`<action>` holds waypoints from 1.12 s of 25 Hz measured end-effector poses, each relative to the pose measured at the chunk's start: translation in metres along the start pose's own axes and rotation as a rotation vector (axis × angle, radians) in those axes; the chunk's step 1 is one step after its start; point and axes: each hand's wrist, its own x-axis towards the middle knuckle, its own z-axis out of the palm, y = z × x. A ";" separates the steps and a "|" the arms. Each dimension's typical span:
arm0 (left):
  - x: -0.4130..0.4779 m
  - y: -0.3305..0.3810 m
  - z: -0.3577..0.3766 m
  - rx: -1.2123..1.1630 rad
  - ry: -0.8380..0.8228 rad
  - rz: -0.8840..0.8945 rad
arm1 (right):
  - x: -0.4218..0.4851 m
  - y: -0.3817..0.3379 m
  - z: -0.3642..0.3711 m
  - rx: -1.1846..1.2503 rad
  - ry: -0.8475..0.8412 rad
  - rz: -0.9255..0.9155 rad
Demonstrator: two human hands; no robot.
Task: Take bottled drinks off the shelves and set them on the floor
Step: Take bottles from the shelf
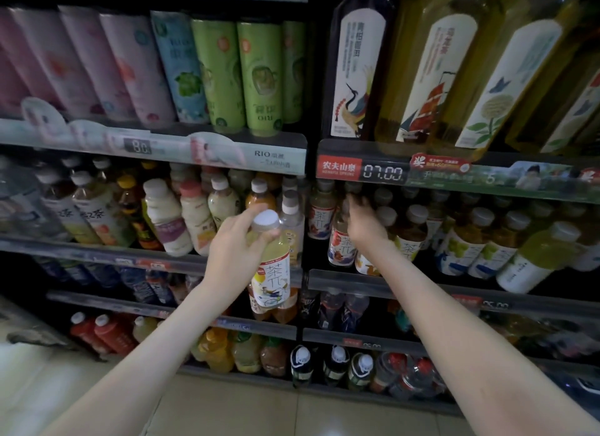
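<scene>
One yellow tea bottle (271, 266) with a white cap hangs upright in front of the shelves, resting on none of them. The left hand (237, 240) grips its neck from the left, fingers curled just under the cap. The right hand (362, 224) reaches among the tea bottles (412, 237) on the right-hand shelf (341, 283); it is blurred, so its grip cannot be told. Three green cans (259, 75) stand above, and the tiled floor (227, 409) lies below.

Both arms are bare as far as they show: the left forearm (136, 348) and right forearm (470, 331) are slender and smooth; the left hand (233, 244) and right hand (363, 229) are uncovered, with slim fingers (242, 216)
</scene>
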 end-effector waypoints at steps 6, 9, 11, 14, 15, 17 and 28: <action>-0.002 0.027 0.047 -0.038 -0.077 0.071 | -0.060 0.013 -0.027 0.381 -0.122 -0.306; -0.008 0.055 0.085 -0.068 -0.132 0.136 | -0.098 0.032 -0.024 0.515 -0.268 -0.328; -0.012 0.077 0.112 -0.110 -0.194 0.146 | -0.106 0.053 -0.024 0.608 -0.116 -0.206; -0.012 0.104 0.151 -0.079 -0.282 0.301 | -0.117 0.088 -0.036 0.496 0.082 -0.037; -0.009 0.112 0.163 -0.055 -0.308 0.386 | -0.119 0.102 -0.040 0.481 0.144 0.021; -0.002 0.118 0.184 0.027 -0.317 0.506 | -0.118 0.130 -0.047 0.497 0.276 0.138; 0.019 0.036 0.225 0.735 -0.274 0.425 | -0.057 0.192 -0.018 0.504 0.352 0.132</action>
